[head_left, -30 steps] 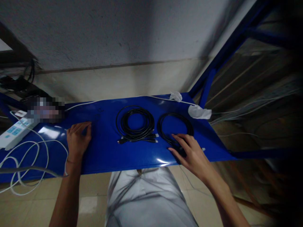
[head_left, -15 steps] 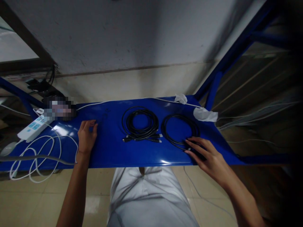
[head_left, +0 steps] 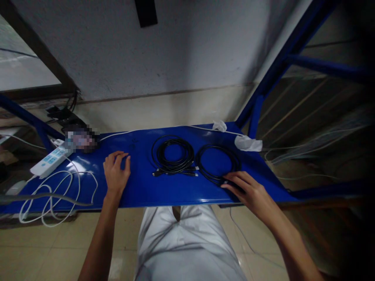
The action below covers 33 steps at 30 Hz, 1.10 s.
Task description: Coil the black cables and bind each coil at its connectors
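On the blue shelf, my left hand rests with its fingers loosely bent, thumb apart, and nothing in it. My right hand is at the near right edge of a black coiled cable, thumb and fingers closed around its end near a small plug. Left of that coil lies a thicker bundle of black cables, untouched, with several plugs showing along its near side. My right palm hides part of the single coil.
A white power strip and a loose white cord lie at the left. A thin white cable runs along the back, past crumpled white pieces at right. Blue frame posts rise at the sides, before a wall.
My left hand has shifted slightly right over the shelf. My right hand has moved a little left, its fingers closer together at the cable's end. The camera view has also shifted.
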Motion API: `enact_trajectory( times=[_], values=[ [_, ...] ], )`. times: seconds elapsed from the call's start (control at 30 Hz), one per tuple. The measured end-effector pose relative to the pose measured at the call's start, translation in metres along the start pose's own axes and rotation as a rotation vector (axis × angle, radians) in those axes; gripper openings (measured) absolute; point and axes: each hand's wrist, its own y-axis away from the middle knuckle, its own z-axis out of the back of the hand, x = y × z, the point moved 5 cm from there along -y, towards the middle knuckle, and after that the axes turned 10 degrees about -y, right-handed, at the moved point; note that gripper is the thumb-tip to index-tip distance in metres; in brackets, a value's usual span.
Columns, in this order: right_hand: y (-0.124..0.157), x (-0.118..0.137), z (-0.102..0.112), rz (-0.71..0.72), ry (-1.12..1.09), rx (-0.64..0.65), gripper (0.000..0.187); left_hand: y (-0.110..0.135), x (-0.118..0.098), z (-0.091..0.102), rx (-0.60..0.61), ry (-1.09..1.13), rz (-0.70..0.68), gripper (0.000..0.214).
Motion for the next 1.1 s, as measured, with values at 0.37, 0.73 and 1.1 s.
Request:
enact_trajectory(
  times=[0.37,0.73,1.1],
  values=[
    [-0.02,0.019,-0.01,0.084,0.044,-0.067,0.014,0.051,-0.248,0.023,0.391,0.464,-0.687,0.044],
    [-0.024,0.032,-0.029,-0.058,-0.233,-0.09,0.038,0.037,-0.27,-0.013,0.55,0.386,-0.733,0.052],
    [-0.026,0.022,-0.032,-0.174,-0.187,-0.263,0.016,0.04,-0.278,-0.016,0.486,0.481,-0.732,0.018]
  ],
)
